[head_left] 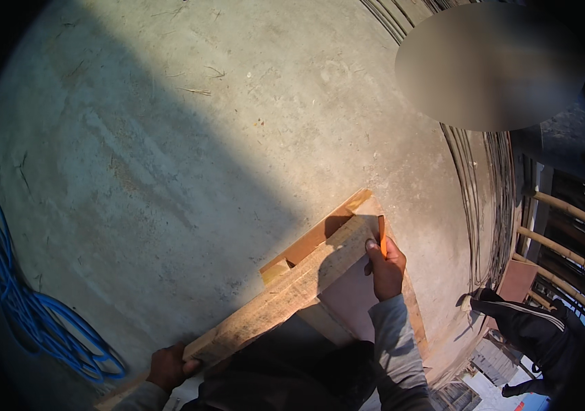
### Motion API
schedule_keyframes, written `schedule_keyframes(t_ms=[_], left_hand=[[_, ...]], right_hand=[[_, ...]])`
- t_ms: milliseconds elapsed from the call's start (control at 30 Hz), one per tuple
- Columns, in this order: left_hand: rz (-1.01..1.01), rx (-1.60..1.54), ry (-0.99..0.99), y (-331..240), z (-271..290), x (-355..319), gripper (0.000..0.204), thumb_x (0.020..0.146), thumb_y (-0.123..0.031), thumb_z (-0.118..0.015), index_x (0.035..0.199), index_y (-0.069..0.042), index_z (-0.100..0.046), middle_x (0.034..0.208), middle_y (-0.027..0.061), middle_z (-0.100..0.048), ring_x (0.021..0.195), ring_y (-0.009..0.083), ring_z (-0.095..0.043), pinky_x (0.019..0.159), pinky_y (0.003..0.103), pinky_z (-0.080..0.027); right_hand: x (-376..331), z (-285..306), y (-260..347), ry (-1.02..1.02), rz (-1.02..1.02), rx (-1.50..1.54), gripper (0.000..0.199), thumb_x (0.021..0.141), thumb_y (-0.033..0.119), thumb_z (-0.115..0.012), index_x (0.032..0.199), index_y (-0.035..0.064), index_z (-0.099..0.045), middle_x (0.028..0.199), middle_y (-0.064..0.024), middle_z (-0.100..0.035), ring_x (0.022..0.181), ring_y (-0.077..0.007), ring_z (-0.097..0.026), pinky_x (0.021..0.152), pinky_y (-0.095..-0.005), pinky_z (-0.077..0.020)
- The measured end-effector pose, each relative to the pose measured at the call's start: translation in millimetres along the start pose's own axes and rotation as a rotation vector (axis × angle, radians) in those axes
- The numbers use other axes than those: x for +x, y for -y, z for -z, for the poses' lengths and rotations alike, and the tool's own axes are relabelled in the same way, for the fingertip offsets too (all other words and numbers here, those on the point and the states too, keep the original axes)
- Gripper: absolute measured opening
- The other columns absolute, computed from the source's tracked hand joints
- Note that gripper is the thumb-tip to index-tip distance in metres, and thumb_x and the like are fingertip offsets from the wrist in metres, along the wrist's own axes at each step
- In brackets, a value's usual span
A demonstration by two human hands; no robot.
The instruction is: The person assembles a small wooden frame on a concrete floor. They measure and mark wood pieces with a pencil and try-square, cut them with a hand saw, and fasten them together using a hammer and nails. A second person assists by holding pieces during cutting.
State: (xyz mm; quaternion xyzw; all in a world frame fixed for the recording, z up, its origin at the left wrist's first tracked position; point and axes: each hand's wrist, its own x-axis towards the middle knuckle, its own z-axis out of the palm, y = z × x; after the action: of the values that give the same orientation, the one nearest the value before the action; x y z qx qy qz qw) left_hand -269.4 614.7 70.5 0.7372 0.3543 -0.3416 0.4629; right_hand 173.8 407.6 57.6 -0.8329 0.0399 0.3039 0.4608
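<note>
Left hand [168, 368]: is gripping the wooden beam [278, 294] near its lower-left part, fingers mostly hidden, thumb lying along its side.
Right hand [385, 267]: is pinching a slim orange stick [383, 236], maybe a pencil, thumb resting against the beam near its far end; cannot tell whether the fingers are also gripping the wood.
Beam axis: is running diagonally from lower left to upper right, spanning between the hands; right hand is sitting nearer the far end, left hand nearer the body.
Under beam: plywood panel [350, 301] with wood edging [330, 229] is showing on both sides, the beam crossing over it.
Floor: concrete floor [203, 137] is spreading ahead, a shadow covering its left part.
Far left: coiled blue hose [39, 318] is lying well apart from the left hand.
Right side: long thin rods [474, 205] are lining the floor; bamboo poles [556, 243] are lying beyond; a co-worker's dark trouser leg [525, 322] is showing nearby.
</note>
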Motion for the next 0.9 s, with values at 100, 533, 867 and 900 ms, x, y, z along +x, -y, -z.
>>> schedule_keyframes(t_ms=[100,533,867,900], left_hand=[[0.051,0.015,0.035,-2,0,1,0.087,0.078,-0.088,-0.047,0.095,-0.005,-0.067,0.081,0.0189,-0.070,0.077,0.0406,-0.070,0.067,0.050,-0.055],[0.004,-0.041,-0.053,5,-6,0,0.084,0.078,-0.085,-0.052,0.088,-0.004,-0.069,0.074,0.0189,-0.068,0.071,0.0409,-0.069,0.064,0.050,-0.055],[0.052,0.007,-0.015,2,-4,0,0.084,0.077,-0.084,-0.054,0.086,-0.002,-0.066,0.075,0.0194,-0.069,0.071,0.0410,-0.069,0.064,0.050,-0.055],[0.049,0.015,-0.015,2,-4,0,0.084,0.077,-0.084,-0.054,0.085,-0.002,-0.066,0.075,0.0195,-0.069,0.071,0.0410,-0.069,0.064,0.050,-0.055]], right_hand=[[1,3,1,0.019,0.008,-0.052,0.027,0.096,0.020,-0.068,0.114,0.0014,-0.067,0.075,0.0044,-0.057,0.057,-0.0043,-0.048,0.051,-0.0207,-0.0418],[-7,-16,80,0.079,0.258,-0.047,0.018,0.098,0.018,-0.063,0.098,0.0004,-0.067,0.069,-0.0024,-0.059,0.058,-0.0074,-0.052,0.054,-0.0239,-0.0433],[32,-95,95,1.006,0.283,-0.659,0.010,0.082,0.012,-0.070,0.085,0.0031,-0.067,0.071,-0.0077,-0.068,0.070,-0.0151,-0.067,0.066,-0.0291,-0.0527],[35,-98,93,1.045,0.270,-0.702,0.009,0.081,0.012,-0.068,0.085,0.0037,-0.068,0.071,-0.0078,-0.068,0.071,-0.0154,-0.068,0.067,-0.0290,-0.0529]])
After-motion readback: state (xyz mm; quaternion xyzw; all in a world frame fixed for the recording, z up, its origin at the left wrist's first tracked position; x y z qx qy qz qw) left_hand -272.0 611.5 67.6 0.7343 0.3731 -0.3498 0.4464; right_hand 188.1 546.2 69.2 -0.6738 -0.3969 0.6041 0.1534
